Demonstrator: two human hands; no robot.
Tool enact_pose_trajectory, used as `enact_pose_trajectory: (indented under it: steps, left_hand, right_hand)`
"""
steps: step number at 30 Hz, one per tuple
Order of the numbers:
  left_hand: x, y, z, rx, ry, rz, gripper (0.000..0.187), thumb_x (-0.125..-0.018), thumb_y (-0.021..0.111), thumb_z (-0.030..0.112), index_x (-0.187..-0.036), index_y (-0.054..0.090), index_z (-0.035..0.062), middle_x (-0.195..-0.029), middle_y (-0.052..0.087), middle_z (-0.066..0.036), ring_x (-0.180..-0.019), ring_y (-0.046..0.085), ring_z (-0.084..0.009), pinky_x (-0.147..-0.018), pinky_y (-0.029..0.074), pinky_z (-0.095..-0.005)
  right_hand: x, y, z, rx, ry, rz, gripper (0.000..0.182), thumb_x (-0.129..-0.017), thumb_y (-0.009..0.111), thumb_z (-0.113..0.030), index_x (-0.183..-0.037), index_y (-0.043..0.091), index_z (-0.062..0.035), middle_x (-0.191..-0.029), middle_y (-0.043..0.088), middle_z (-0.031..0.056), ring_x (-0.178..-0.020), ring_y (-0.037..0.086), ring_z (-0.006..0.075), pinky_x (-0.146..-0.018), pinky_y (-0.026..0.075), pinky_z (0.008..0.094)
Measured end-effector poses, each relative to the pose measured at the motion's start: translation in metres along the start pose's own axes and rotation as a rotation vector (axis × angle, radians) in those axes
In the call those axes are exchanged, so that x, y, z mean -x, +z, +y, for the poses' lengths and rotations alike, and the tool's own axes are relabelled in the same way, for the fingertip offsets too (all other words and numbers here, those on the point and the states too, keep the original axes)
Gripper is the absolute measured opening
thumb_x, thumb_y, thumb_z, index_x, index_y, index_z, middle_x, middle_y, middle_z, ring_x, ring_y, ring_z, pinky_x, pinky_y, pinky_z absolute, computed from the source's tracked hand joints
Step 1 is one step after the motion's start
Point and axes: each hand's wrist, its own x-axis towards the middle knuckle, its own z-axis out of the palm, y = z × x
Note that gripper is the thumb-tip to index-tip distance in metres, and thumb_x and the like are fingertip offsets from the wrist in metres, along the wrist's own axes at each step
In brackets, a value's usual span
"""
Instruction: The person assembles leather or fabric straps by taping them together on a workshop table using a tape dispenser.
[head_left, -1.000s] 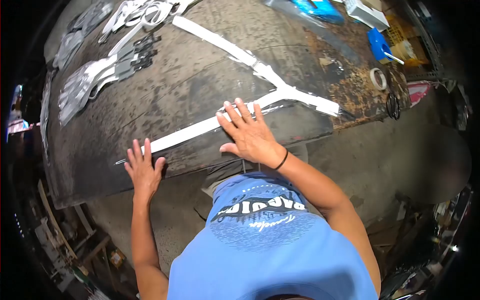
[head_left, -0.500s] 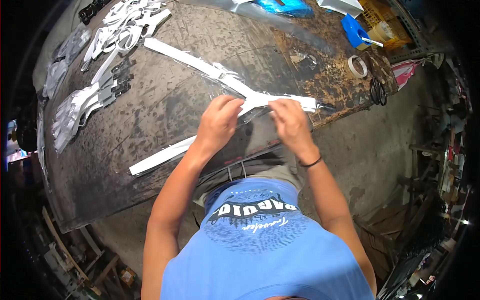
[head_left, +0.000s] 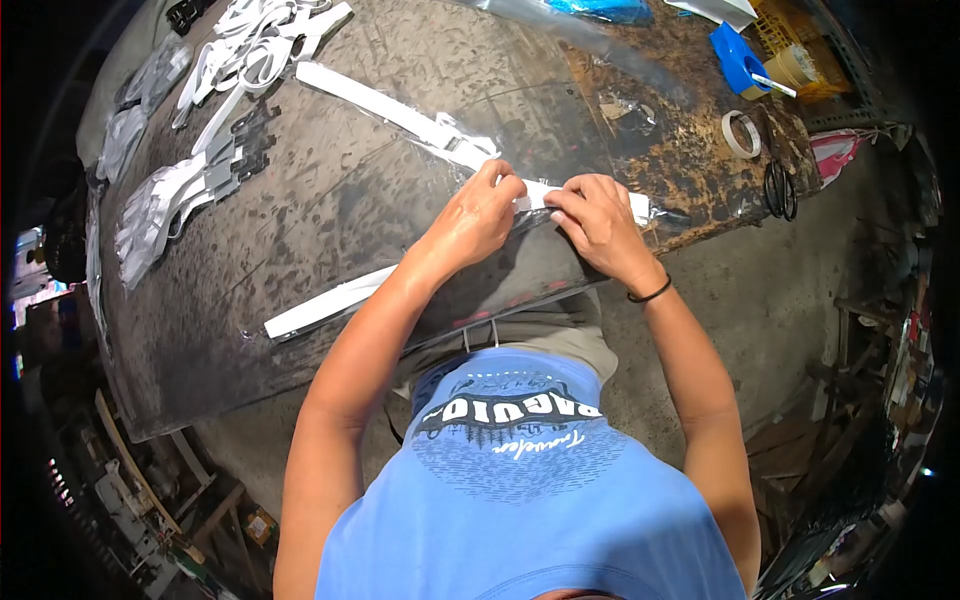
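Observation:
A flat white strap (head_left: 375,102) in clear plastic film runs diagonally across the table toward both hands, with a small grey buckle (head_left: 453,144) partway along. My left hand (head_left: 473,218) is closed in a pinch at the point where the strap pieces meet. My right hand (head_left: 600,228) pinches the same white strap nearer its right end, which sticks out past the knuckles. Another white length (head_left: 335,300) extends from under my left forearm to the lower left; whether it joins the strap is hidden. My fingertips cover the part between the hands.
A heap of white straps (head_left: 262,50) and a bundle of bagged straps with grey buckles (head_left: 165,205) lie on the left of the worn table (head_left: 240,370). Toward the right are a tape roll (head_left: 741,134), black-handled scissors (head_left: 779,190) and a blue tape dispenser (head_left: 737,62).
My left hand has moved right and slightly up onto the strap junction, closer to my right hand. My right hand has shifted slightly right. The whole view has shifted a little.

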Motion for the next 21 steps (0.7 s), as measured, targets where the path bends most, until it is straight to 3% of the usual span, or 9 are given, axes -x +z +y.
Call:
enact_pose_trajectory:
  steps: [2, 7, 9, 10, 15, 16, 21]
  left_hand:
    - [-0.001, 0.002, -0.003, -0.007, 0.023, -0.016, 0.017, -0.083, 0.056, -0.006, -0.098, 0.053, 0.0011, -0.105, 0.055, -0.019, -0.094, 0.057, -0.0421, -0.078, 0.050, -0.0459]
    - [-0.001, 0.006, -0.002, -0.038, 0.007, -0.008, 0.015, -0.083, 0.058, -0.005, -0.095, 0.050, 0.0018, -0.098, 0.054, -0.018, -0.092, 0.056, -0.0408, -0.077, 0.049, -0.0460]
    - [0.000, 0.006, 0.001, -0.046, 0.005, 0.004, 0.016, -0.083, 0.058, -0.004, -0.095, 0.051, 0.0019, -0.097, 0.054, -0.018, -0.092, 0.056, -0.0405, -0.077, 0.049, -0.0459]
    - [0.000, 0.006, 0.002, -0.031, 0.027, 0.032, 0.015, -0.083, 0.059, -0.003, -0.094, 0.051, 0.0020, -0.095, 0.054, -0.018, -0.090, 0.057, -0.0402, -0.076, 0.049, -0.0461]
    - [0.000, 0.006, 0.000, -0.064, 0.018, -0.020, 0.014, -0.084, 0.060, 0.000, -0.094, 0.050, 0.0025, -0.093, 0.053, -0.017, -0.086, 0.056, -0.0389, -0.073, 0.048, -0.0464]
    - [0.000, 0.007, -0.001, -0.073, 0.013, -0.021, 0.014, -0.085, 0.060, 0.000, -0.094, 0.050, 0.0028, -0.092, 0.053, -0.016, -0.087, 0.056, -0.0385, -0.073, 0.048, -0.0462]
    - [0.002, 0.006, 0.002, -0.088, 0.014, -0.021, 0.014, -0.082, 0.059, 0.000, -0.094, 0.051, 0.0019, -0.092, 0.052, -0.017, -0.088, 0.058, -0.0383, -0.074, 0.049, -0.0474]
  right_hand:
    - [-0.004, 0.005, -0.009, -0.067, 0.118, 0.037, 0.019, -0.077, 0.071, -0.011, -0.096, 0.067, -0.0096, -0.102, 0.058, 0.0056, -0.105, 0.053, 0.0276, -0.091, 0.038, 0.0406]
    - [-0.007, 0.027, -0.021, -0.007, 0.176, 0.061, 0.015, -0.076, 0.073, -0.013, -0.087, 0.063, -0.0090, -0.105, 0.056, 0.0070, -0.115, 0.049, 0.0302, -0.101, 0.032, 0.0481]
    - [-0.006, 0.032, -0.023, -0.036, 0.216, 0.144, 0.011, -0.077, 0.070, -0.013, -0.086, 0.062, -0.0106, -0.110, 0.054, 0.0077, -0.124, 0.044, 0.0328, -0.105, 0.027, 0.0604]
    - [-0.004, 0.033, -0.024, -0.032, 0.214, 0.143, 0.011, -0.077, 0.070, -0.013, -0.086, 0.062, -0.0106, -0.110, 0.054, 0.0077, -0.124, 0.044, 0.0328, -0.105, 0.027, 0.0604]
    - [0.005, 0.029, -0.016, -0.032, 0.141, 0.162, 0.016, -0.081, 0.070, -0.015, -0.096, 0.066, -0.0131, -0.124, 0.053, 0.0082, -0.131, 0.040, 0.0349, -0.107, 0.029, 0.0590]
    - [0.009, 0.021, -0.011, 0.049, 0.092, 0.123, 0.023, -0.082, 0.072, -0.020, -0.105, 0.069, -0.0171, -0.128, 0.052, 0.0084, -0.132, 0.039, 0.0352, -0.107, 0.032, 0.0576]
    - [0.018, 0.002, 0.001, 0.179, -0.046, -0.026, 0.036, -0.083, 0.073, -0.030, -0.118, 0.067, -0.0228, -0.130, 0.051, 0.0095, -0.131, 0.039, 0.0358, -0.107, 0.031, 0.0587]
